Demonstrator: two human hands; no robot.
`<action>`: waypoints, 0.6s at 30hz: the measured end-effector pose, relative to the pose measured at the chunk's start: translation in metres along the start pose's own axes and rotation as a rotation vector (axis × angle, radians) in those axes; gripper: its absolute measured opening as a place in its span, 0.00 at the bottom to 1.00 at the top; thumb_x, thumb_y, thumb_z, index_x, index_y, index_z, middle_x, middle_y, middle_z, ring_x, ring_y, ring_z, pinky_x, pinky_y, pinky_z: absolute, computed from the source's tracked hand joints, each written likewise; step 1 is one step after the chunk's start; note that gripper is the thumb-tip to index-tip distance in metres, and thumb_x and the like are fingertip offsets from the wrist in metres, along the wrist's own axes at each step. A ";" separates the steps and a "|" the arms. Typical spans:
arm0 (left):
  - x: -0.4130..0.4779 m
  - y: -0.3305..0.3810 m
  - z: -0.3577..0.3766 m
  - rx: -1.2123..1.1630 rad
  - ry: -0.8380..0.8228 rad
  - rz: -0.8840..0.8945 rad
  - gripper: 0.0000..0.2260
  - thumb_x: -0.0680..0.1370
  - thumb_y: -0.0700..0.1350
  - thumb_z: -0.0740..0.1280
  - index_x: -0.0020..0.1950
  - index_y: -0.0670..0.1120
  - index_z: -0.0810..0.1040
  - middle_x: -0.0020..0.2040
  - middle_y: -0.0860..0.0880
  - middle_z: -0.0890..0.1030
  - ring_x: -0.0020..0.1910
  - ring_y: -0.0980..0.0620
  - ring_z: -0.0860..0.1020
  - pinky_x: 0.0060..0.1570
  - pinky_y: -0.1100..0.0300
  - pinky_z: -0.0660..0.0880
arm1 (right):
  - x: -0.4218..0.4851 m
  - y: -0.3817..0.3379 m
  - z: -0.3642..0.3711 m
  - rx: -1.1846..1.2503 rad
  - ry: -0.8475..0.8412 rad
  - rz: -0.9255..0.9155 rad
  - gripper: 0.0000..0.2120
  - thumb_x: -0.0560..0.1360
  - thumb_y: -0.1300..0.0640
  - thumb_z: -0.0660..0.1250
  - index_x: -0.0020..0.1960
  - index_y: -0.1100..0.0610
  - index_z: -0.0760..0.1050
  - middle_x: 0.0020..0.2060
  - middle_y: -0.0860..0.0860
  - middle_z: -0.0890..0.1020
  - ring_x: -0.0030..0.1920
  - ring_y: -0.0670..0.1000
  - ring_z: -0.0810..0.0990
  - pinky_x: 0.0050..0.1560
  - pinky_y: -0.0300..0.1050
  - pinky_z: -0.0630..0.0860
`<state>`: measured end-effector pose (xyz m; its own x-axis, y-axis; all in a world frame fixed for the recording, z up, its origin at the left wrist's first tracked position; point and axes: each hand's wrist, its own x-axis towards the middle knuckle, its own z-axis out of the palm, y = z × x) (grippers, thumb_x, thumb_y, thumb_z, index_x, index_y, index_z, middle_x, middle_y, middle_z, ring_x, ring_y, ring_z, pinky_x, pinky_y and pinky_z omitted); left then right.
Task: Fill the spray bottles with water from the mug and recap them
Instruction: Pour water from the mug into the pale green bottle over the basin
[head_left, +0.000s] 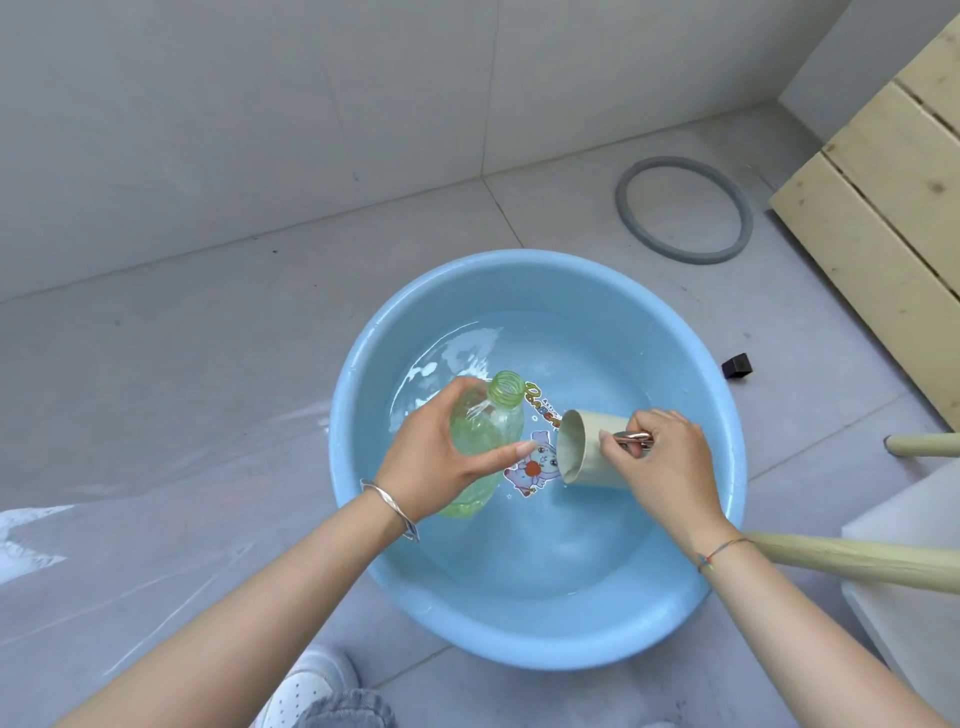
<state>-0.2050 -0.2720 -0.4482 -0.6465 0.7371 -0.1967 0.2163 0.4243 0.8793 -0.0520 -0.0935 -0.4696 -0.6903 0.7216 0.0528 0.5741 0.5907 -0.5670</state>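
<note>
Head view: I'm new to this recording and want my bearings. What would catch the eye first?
The big blue basin of water fills the middle of the floor. Over it, the left hand grips an uncapped green bottle, while the right hand tips a beige mug by its handle, mouth towards the bottle. A grey ring lies on the tiles beyond.

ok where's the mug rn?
Head view, right of centre: the beige mug is tilted sideways over the blue basin, its handle gripped by the right hand, mouth toward the green bottle held by the left hand.
</note>
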 end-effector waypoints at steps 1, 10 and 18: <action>0.000 0.000 0.000 -0.005 0.002 0.001 0.27 0.60 0.64 0.73 0.55 0.59 0.71 0.51 0.65 0.78 0.52 0.74 0.73 0.51 0.80 0.64 | 0.000 0.000 0.001 0.001 -0.006 0.006 0.25 0.68 0.59 0.74 0.26 0.50 0.58 0.24 0.47 0.67 0.35 0.54 0.69 0.41 0.47 0.61; 0.000 -0.006 -0.001 0.005 0.001 0.003 0.30 0.62 0.68 0.74 0.58 0.57 0.73 0.54 0.63 0.79 0.56 0.67 0.75 0.56 0.76 0.67 | -0.001 -0.003 -0.019 0.302 0.071 0.256 0.23 0.70 0.60 0.73 0.28 0.55 0.59 0.23 0.47 0.60 0.27 0.47 0.59 0.28 0.38 0.55; -0.001 -0.004 -0.001 0.022 -0.003 0.012 0.28 0.62 0.66 0.72 0.57 0.54 0.74 0.52 0.61 0.79 0.53 0.68 0.75 0.54 0.74 0.68 | -0.002 -0.022 -0.051 0.788 0.203 0.382 0.22 0.72 0.62 0.72 0.30 0.55 0.60 0.20 0.41 0.61 0.25 0.41 0.60 0.30 0.33 0.58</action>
<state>-0.2060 -0.2747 -0.4510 -0.6413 0.7438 -0.1882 0.2397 0.4272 0.8718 -0.0406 -0.0898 -0.4158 -0.3801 0.9123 -0.1526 0.2281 -0.0674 -0.9713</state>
